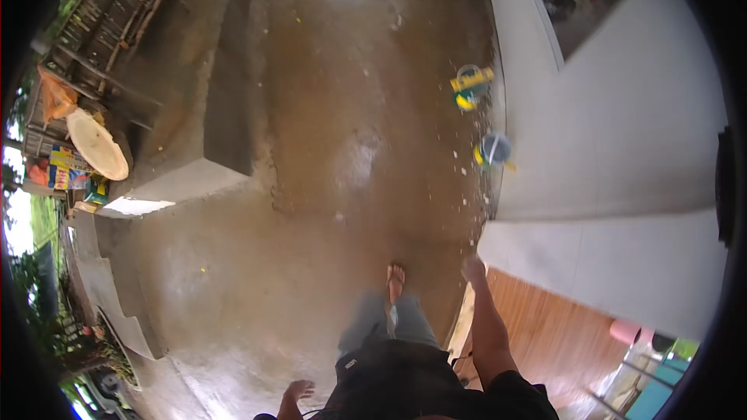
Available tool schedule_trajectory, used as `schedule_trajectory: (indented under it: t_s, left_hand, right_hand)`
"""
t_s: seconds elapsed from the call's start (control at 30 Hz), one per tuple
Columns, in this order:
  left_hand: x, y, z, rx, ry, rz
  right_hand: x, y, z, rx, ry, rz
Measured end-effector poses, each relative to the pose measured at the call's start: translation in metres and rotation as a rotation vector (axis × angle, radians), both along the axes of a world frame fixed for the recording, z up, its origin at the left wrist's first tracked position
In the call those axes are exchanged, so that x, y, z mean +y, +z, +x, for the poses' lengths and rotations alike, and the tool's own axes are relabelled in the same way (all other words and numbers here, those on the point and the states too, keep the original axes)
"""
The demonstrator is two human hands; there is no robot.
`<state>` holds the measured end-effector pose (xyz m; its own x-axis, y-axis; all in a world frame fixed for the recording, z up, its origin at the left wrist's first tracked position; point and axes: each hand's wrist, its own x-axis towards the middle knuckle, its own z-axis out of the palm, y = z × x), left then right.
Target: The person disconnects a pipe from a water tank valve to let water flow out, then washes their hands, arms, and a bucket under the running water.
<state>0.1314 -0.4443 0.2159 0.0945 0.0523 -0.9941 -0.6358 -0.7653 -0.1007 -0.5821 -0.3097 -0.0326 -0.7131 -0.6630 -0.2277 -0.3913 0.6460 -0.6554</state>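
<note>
My left hand [300, 390] hangs low beside my body at the bottom of the head view. Its fingers are slightly apart, with nothing visible in them. My right hand [472, 269] is stretched forward, close to the lower corner of the white wall [591, 260]. It looks curled into a loose fist, and no object shows in it; whether it touches the wall edge I cannot tell. Between the hands, one sandalled foot [396, 274] is forward on the wet brown concrete floor [334, 187]. The legs are smeared by motion.
Along the right wall stand a grey bucket [496, 148] and a yellow-and-green item [469, 89]. At left, a concrete ledge [226, 175] carries a pale oval slab [97, 144], an orange bag [56, 97] and packets [66, 167]. A wood-coloured floor [545, 327] lies at lower right.
</note>
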Motion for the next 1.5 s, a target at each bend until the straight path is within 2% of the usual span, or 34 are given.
schedule_trajectory:
  t_s: [0.07,0.17,0.23,0.3,0.33,0.37,0.4,0.43,0.47,0.53,0.57,0.6,0.63,0.67,0.7,0.73,0.77,0.8,0.83,0.87,0.9,0.93,0.97,1.0,1.03,1.07,1.13,1.2,1.37,1.5]
  left_hand:
    - [-0.029,0.005,-0.028,0.144,-0.007,0.063]
    - [-0.106,0.011,-0.084,0.116,0.188,-0.066]
    - [-0.176,-0.002,-0.135,0.119,0.144,-0.125]
    - [-0.250,-0.024,-0.168,0.181,0.191,-0.125]
    - [-0.293,-0.033,-0.191,0.222,0.300,-0.134]
    - [-0.351,-0.053,-0.230,0.210,0.085,-0.280]
    - [-0.393,-0.070,-0.274,0.179,-0.113,-0.399]
    - [-0.450,-0.081,-0.314,0.198,-0.552,-0.305]
    - [-0.507,-0.095,-0.368,0.245,-1.255,-0.327]
    - [-0.612,-0.062,-0.484,0.092,-0.933,-0.750]
    - [-0.672,-0.081,-0.535,0.154,-0.570,-0.864]
    - [-0.718,-0.050,-0.583,0.234,-0.608,-1.048]
    - [-0.766,-0.008,-0.636,0.304,-0.662,-1.243]
    - [-0.816,0.045,-0.695,0.354,-0.722,-1.436]
    - [-0.862,0.092,-0.744,0.574,-0.487,-1.263]
    - [-0.906,0.141,-0.793,0.739,-0.239,-1.068]
    - [-0.947,0.133,-0.825,0.828,-0.227,-1.059]
    - [-0.984,0.115,-0.848,0.902,-0.192,-1.052]
    - [-1.013,0.100,-0.868,0.846,-0.170,-0.967]
    - [-1.045,0.085,-0.878,0.778,-0.153,-0.902]
    - [-1.073,0.016,-0.864,0.640,-0.247,-1.020]
    - [-1.096,-0.003,-0.858,0.555,-0.194,-0.854]
    - [-1.110,0.019,-0.853,0.478,-0.311,-0.646]
    - [-1.102,-0.004,-0.825,0.301,-0.794,-0.832]
    - [-1.098,-0.024,-0.820,0.298,-0.090,-0.691]
    - [-1.092,-0.015,-0.818,0.311,0.069,-0.587]
    - [-1.095,0.014,-0.851,0.233,0.034,-0.437]
    - [-1.127,0.026,-0.899,0.231,-0.009,-0.380]
    - [-1.263,0.039,-1.002,0.287,-0.028,-0.335]
    - [-1.412,0.053,-1.070,0.318,-0.002,-0.319]
  right_hand:
    - [-0.192,0.101,-0.066,-0.092,-0.135,-0.184]
    - [-0.427,0.265,-0.106,-0.214,-0.078,-0.518]
    - [-0.538,0.337,-0.120,-0.441,0.040,-0.598]
    - [-0.602,0.361,-0.130,-0.725,0.096,-0.585]
    - [-0.631,0.369,-0.147,-0.858,0.122,-0.574]
    - [-0.659,0.360,-0.168,-0.719,0.082,-0.500]
    - [-0.657,0.313,-0.188,-0.593,0.037,-0.395]
    - [-0.637,0.242,-0.214,-0.037,0.315,-0.197]
    - [-0.621,0.180,-0.240,0.592,0.445,-0.013]
    - [-0.544,0.150,-0.265,0.671,0.563,0.077]
    - [-0.510,0.140,-0.278,0.711,0.623,0.117]
    - [-0.504,0.194,-0.294,0.288,1.091,0.875]
    - [-0.464,0.199,-0.302,0.047,0.766,0.856]
    - [-0.430,0.196,-0.302,-0.126,0.284,0.689]
    - [-0.406,0.198,-0.300,-0.256,-0.136,0.520]
    - [-0.391,0.201,-0.295,-0.292,-0.411,0.399]
    - [-0.403,0.231,-0.288,-0.232,-0.579,0.396]
    - [-0.409,0.244,-0.286,-0.297,-0.821,0.462]
    - [-0.428,0.275,-0.279,-0.232,-0.761,0.577]
    - [-0.459,0.293,-0.282,-0.185,-0.676,0.674]
    - [-0.495,0.316,-0.283,-0.134,-0.592,0.768]
    - [-0.537,0.316,-0.300,-0.136,-0.489,0.823]
    - [-0.577,0.298,-0.316,-0.156,-0.417,0.824]
    - [-0.616,0.282,-0.339,-0.174,-0.334,0.809]
    - [-0.668,0.265,-0.376,-0.181,-0.268,0.748]
    - [-0.723,0.257,-0.414,-0.181,-0.227,0.679]
    - [-0.843,0.260,-0.508,-0.152,-0.224,0.493]
    - [-0.971,0.288,-0.616,-0.121,-0.273,0.279]
    - [-1.262,0.376,-0.824,-0.052,-0.340,-0.193]
    - [-1.441,0.448,-0.892,-0.121,-0.324,-0.158]
